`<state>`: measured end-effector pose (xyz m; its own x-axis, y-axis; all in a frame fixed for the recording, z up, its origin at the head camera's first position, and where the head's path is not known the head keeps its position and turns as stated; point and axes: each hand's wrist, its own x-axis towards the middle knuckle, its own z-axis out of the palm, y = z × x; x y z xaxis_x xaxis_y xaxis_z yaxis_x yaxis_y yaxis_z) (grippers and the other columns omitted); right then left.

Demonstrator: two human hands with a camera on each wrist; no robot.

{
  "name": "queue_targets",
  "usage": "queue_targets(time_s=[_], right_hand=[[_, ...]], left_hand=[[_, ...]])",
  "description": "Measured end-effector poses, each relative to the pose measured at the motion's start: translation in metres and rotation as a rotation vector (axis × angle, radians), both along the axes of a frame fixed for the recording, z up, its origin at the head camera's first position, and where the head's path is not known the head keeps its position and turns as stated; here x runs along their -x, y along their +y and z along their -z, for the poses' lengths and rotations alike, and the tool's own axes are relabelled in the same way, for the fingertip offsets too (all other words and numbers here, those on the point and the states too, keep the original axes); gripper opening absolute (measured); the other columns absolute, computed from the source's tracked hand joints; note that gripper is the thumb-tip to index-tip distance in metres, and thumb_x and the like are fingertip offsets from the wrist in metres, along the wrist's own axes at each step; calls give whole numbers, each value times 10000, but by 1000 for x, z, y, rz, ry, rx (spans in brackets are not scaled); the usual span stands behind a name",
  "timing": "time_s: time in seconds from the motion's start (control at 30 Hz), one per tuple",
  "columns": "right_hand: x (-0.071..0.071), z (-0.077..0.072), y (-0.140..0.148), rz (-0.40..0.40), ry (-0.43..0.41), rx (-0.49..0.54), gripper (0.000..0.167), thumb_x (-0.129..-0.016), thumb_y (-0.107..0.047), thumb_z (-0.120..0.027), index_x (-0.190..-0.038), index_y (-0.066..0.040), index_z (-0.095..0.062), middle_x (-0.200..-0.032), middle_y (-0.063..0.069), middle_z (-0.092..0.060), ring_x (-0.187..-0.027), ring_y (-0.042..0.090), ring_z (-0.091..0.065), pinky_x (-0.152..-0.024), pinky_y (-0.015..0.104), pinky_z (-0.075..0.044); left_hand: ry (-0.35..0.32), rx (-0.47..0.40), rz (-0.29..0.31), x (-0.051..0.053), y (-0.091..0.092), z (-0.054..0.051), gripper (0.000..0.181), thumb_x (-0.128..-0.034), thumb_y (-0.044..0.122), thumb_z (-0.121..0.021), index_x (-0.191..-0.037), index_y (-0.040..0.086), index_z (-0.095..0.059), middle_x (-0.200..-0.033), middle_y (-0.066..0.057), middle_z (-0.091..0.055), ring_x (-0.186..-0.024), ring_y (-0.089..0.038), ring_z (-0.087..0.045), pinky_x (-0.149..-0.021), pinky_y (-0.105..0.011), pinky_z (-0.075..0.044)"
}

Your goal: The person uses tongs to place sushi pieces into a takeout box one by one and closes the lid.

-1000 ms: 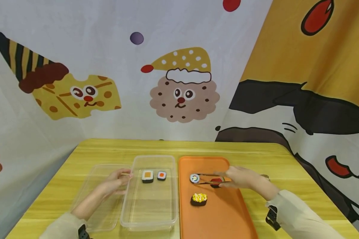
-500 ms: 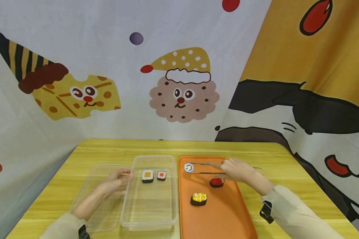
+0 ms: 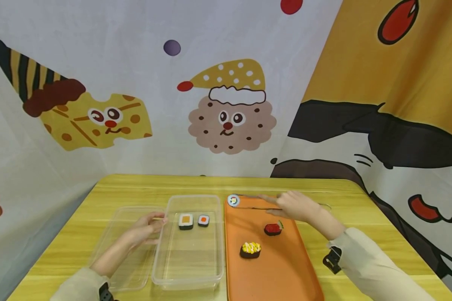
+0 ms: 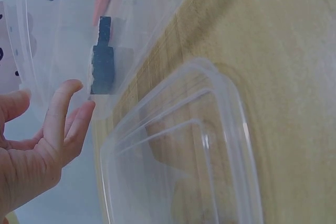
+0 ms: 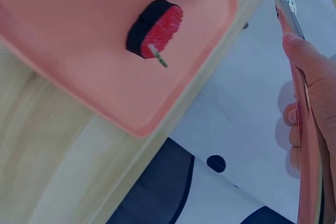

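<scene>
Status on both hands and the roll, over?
Right hand gripping tongs, roll pinched. Left hand at box, left side. Nothing visibly blocking roll.

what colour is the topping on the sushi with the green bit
The topping is red, clearest in the right wrist view.

Left fingers (image 4: 55,119) loosely bent; right fingers (image 5: 294,136) curled; forearms (image 3: 113,254) extended.

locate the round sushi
In the head view, the round sushi is in the tongs, left of the right hand, seen against the far left corner of the orange tray.
</scene>
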<state>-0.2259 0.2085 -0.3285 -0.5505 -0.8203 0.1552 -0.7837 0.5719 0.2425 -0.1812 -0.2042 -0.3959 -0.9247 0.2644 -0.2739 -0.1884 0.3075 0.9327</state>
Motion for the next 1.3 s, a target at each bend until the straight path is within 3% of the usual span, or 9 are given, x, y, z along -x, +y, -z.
queue_targets(time_s=[0.3,0.53,0.77,1.07,1.17,1.3], right_hand=[[3,-10,-13,-30,53,14,480,-844,-316,-635,-1266,-104,-546,-498,-15,-470,-355,27,-284,-363,115,-180],[5,-17,-38,-24,0,-17,471,-869,-339,-597,-1276,-110,-539,-536,-18,-494,-380,16,-288,-375,119,-206],[5,-18,-63,-64,-32,-59,483,-889,-368,-563,-1313,-147,-500,-494,-38,-427,-380,12,-249,-384,117,-157],[3,-15,-94,-23,-206,-102,487,-893,-424,-536,-1320,-194,-495,-434,-25,-452,-339,20,-265,-378,150,-252],[1,-12,-105,-14,-295,-122,484,-894,-413,-542,-1320,-189,-496,-555,-18,-583,-395,7,-326,-442,157,-339],[-2,-10,-120,11,-413,-152,475,-889,-392,-559,-1316,-192,-500,-648,9,-635,-432,16,-375,-487,156,-377]], left_hand=[[-4,24,8,2,1,-1,618,-958,322,-449,-1368,-81,-222,-1351,-362,-308,-1243,-538,-312,-852,-448,-522],[-12,38,16,0,-2,-2,611,-964,311,-437,-1370,-83,-208,-1358,-363,-297,-1245,-543,-300,-853,-439,-523],[-17,38,7,1,0,-3,603,-962,306,-443,-1368,-78,-218,-1351,-353,-311,-1246,-534,-307,-859,-439,-521],[-12,26,11,1,2,-3,613,-956,310,-454,-1361,-85,-219,-1338,-362,-311,-1230,-535,-327,-869,-449,-514],[-14,20,13,1,2,-4,607,-960,297,-445,-1362,-92,-209,-1338,-369,-301,-1232,-537,-322,-876,-452,-510],[-16,22,3,1,2,-3,577,-966,272,-432,-1362,-88,-215,-1340,-367,-308,-1243,-530,-319,-871,-444,-514]])
